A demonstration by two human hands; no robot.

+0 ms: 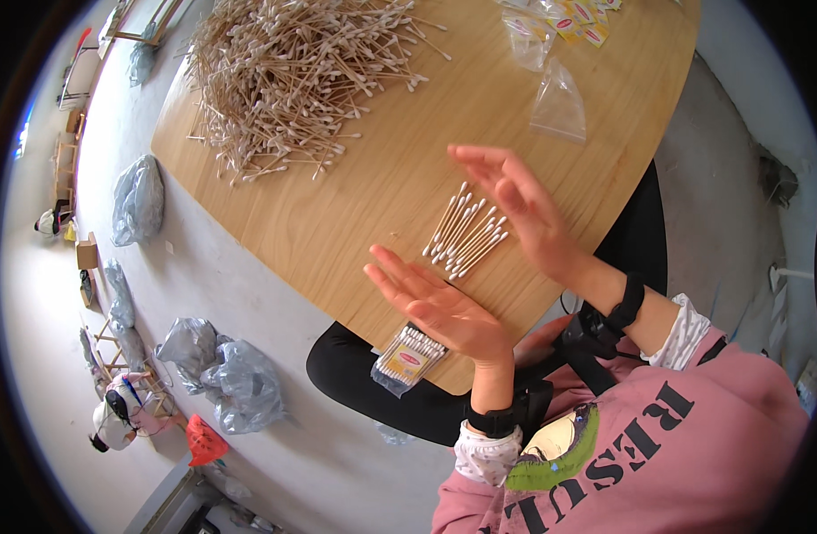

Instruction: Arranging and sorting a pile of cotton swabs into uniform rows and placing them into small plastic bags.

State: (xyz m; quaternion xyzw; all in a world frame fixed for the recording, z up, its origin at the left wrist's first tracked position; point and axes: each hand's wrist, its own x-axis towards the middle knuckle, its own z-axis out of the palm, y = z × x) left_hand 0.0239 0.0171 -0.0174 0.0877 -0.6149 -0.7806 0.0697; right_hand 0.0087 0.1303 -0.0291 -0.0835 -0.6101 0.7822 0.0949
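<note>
A small, loosely lined-up group of cotton swabs (466, 233) with wooden sticks lies on the table between my hands. On its near left side my left hand (444, 310) is held open, fingers stretched out, with nothing in it. My right hand (531, 209) is likewise open and empty on the other side, its palm turned toward the swabs. Below my left hand, at the table's edge, sits a clear packet of cotton swabs (408, 358) with a yellow label, partly covered by that hand. A large heap of loose swabs (284, 84) covers the far left of the table.
Clear plastic bags (560, 105) and yellow printed cards (585, 20) lie at the far right of the wooden table (292, 236). A black chair (359, 383) stands under its near edge. Filled plastic bags (243, 387) and a red bag (205, 440) rest on the floor, near another person (123, 416).
</note>
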